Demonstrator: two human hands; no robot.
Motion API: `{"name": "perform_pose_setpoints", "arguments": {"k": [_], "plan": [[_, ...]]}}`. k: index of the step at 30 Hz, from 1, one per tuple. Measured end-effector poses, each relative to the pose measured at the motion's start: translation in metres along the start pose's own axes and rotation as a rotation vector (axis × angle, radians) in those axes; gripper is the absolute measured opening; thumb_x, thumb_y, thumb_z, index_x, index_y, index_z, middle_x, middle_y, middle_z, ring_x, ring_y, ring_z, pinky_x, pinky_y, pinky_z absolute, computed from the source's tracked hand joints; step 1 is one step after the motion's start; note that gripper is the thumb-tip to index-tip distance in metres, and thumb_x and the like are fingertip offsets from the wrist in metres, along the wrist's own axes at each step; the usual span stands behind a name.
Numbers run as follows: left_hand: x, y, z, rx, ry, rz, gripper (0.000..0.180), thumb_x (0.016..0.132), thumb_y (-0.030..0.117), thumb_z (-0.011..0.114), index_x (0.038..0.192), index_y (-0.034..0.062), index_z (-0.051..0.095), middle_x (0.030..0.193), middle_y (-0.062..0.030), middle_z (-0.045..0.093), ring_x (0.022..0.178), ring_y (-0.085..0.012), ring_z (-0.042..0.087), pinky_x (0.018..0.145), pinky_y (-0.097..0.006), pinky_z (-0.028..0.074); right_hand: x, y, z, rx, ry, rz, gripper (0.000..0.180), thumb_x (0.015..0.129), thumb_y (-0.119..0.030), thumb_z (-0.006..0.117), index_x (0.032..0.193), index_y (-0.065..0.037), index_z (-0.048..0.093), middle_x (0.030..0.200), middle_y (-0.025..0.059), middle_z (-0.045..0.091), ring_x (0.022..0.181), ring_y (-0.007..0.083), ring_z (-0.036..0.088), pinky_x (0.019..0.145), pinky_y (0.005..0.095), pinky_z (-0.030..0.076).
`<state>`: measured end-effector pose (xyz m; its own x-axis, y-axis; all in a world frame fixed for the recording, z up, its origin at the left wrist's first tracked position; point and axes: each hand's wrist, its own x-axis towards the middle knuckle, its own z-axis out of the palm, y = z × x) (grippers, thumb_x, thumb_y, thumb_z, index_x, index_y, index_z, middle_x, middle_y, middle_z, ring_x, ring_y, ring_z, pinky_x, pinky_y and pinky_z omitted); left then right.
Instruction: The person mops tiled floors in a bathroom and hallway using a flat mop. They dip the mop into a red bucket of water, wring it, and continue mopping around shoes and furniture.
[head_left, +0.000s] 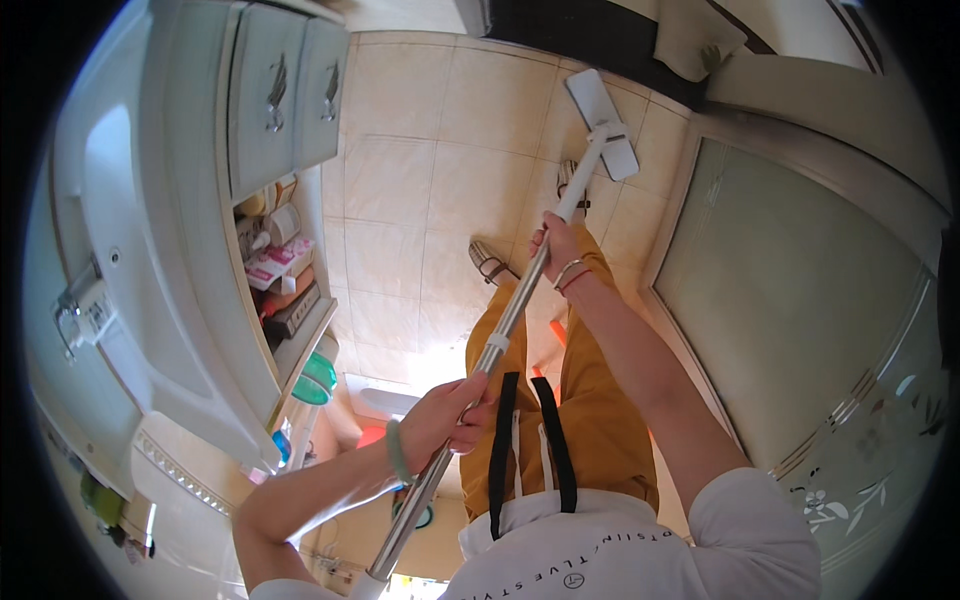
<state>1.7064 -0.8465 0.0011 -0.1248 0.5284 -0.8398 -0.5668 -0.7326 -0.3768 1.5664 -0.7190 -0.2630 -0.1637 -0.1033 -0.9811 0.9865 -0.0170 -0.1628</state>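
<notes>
A flat mop with a long silver handle [520, 298] runs slantwise across the view. Its pale rectangular head [602, 125] lies on the tiled floor at the far right, close to the dark threshold. My left hand [446, 418], with a green bangle at the wrist, is wrapped round the upper part of the handle. Farther down, near the white lower section, my right hand [560, 245] grips the same handle. Its wrist carries a bracelet and a red cord. My feet in striped sandals [490, 262] stand on the tiles just behind the mop head.
On the left stands a white washbasin [165, 250] above a cabinet [270, 100] with an open shelf of boxes and bottles. A green basin [317, 380] sits below it. A frosted glass panel [800, 260] in a metal frame borders the right. A dark threshold [590, 45] crosses the far side.
</notes>
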Motion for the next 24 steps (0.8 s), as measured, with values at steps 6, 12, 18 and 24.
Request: {"name": "perform_pose_setpoints", "arguments": {"k": [6, 12, 18, 24], "plan": [[-0.034, -0.066, -0.077, -0.199, -0.005, 0.102, 0.029, 0.093, 0.039, 0.038, 0.085, 0.0110, 0.042, 0.058, 0.0059, 0.029, 0.044, -0.0025, 0.024, 0.038, -0.016, 0.021, -0.017, 0.090, 0.059, -0.275, -0.158, 0.003, 0.021, 0.086, -0.024, 0.044, 0.081, -0.005, 0.040, 0.050, 0.0086, 0.044, 0.036, 0.0207, 0.045, 0.034, 0.0330, 0.041], [-0.037, -0.173, -0.131, -0.537, -0.005, 0.156, 0.030, 0.092, 0.039, 0.039, 0.087, 0.0096, 0.043, 0.057, 0.0046, 0.030, 0.042, -0.0035, 0.026, 0.037, -0.018, 0.022, -0.049, 0.205, 0.070, -0.636, -0.152, 0.093, 0.028, 0.086, -0.024, 0.043, 0.070, -0.001, 0.043, 0.047, 0.0086, 0.045, 0.035, 0.0215, 0.049, 0.032, 0.0320, 0.041], [-0.033, -0.274, -0.154, -0.811, 0.022, 0.126, 0.031, 0.091, 0.040, 0.040, 0.083, 0.0104, 0.044, 0.053, 0.0051, 0.029, 0.040, -0.0043, 0.026, 0.035, -0.018, 0.021, -0.080, 0.317, 0.025, -0.884, -0.212, 0.273, 0.032, 0.086, -0.028, 0.045, 0.069, -0.002, 0.045, 0.048, 0.0080, 0.046, 0.036, 0.0209, 0.049, 0.033, 0.0311, 0.043], [0.019, -0.324, -0.159, -0.740, -0.077, 0.092, 0.042, 0.089, 0.052, 0.036, 0.074, 0.0122, 0.037, 0.049, 0.0024, 0.027, 0.036, -0.0079, 0.025, 0.033, -0.023, 0.024, -0.084, 0.340, -0.008, -1.097, -0.167, 0.230, 0.028, 0.086, -0.027, 0.048, 0.071, -0.004, 0.044, 0.049, 0.0067, 0.043, 0.033, 0.0201, 0.045, 0.032, 0.0328, 0.041]]}}
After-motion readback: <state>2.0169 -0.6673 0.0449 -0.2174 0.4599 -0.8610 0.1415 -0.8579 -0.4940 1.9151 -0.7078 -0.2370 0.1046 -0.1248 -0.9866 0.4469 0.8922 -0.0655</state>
